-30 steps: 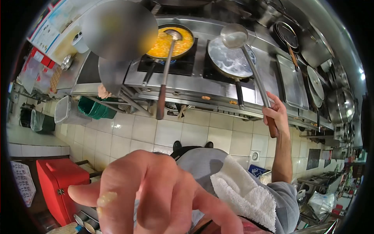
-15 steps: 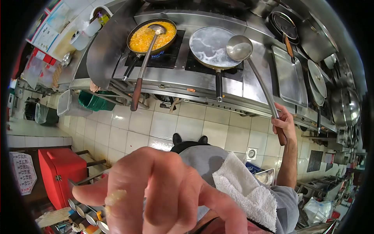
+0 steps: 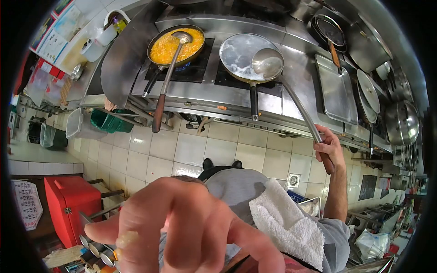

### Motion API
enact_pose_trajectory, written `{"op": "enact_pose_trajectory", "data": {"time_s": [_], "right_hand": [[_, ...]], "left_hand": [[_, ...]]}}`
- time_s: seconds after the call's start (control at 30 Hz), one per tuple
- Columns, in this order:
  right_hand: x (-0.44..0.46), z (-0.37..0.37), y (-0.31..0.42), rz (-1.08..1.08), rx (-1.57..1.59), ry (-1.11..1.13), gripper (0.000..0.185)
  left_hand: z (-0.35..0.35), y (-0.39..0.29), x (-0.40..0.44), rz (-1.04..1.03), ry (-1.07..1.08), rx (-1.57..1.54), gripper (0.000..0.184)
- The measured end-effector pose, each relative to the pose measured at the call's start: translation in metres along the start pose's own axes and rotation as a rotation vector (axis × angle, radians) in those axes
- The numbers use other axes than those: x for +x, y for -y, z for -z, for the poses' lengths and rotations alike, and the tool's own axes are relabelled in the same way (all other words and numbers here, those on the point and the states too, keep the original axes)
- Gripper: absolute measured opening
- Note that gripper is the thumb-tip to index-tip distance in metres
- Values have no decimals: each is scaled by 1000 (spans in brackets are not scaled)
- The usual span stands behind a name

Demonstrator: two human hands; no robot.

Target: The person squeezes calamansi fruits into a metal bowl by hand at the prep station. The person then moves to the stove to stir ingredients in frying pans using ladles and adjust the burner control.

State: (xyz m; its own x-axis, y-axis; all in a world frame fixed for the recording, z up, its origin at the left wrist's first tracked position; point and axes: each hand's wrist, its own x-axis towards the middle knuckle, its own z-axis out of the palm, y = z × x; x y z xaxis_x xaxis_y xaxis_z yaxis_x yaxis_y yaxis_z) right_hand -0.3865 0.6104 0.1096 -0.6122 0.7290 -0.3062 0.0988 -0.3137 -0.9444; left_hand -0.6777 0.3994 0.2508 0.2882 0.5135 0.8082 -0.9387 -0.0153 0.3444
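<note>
My right hand is closed around the brown handle of a long ladle. The ladle's metal bowl is over the right part of a pan of pale, cloudy liquid; whether it touches the liquid cannot be made out. To the left, a pan of orange, chunky food sits on a burner with a blue flame, and a second ladle rests in it. Very near the camera, my left hand has bent fingers partly apart, nothing visible in them, and a pale yellowish bit on one finger.
A metal tray lies right of the pans, with lids and large pots beyond. A metal guard stands left of the orange pan. Below are a green bin, a red box and a white towel on my body.
The right hand's ladle bowl has moved left over the cloudy pan. The view has shifted, and the blurred round patch at the upper left is gone. My left hand stays near the camera.
</note>
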Motion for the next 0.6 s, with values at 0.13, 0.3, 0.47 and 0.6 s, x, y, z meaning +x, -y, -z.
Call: {"op": "enact_pose_trajectory", "data": {"time_s": [0.13, 0.3, 0.47, 0.6], "right_hand": [[1, -17, 3, -35, 11, -14, 61], [5, -48, 7, -51, 9, -15, 60], [14, -63, 5, -68, 19, 32, 58], [22, -86, 8, -62, 18, 8, 56]], "left_hand": [[2, -3, -2, -49, 103, 5, 19], [0, 4, -25, -292, 103, -56, 39], [-2, -7, -31, -313, 124, -45, 38], [-13, -35, -28, -97, 63, -6, 19]]}}
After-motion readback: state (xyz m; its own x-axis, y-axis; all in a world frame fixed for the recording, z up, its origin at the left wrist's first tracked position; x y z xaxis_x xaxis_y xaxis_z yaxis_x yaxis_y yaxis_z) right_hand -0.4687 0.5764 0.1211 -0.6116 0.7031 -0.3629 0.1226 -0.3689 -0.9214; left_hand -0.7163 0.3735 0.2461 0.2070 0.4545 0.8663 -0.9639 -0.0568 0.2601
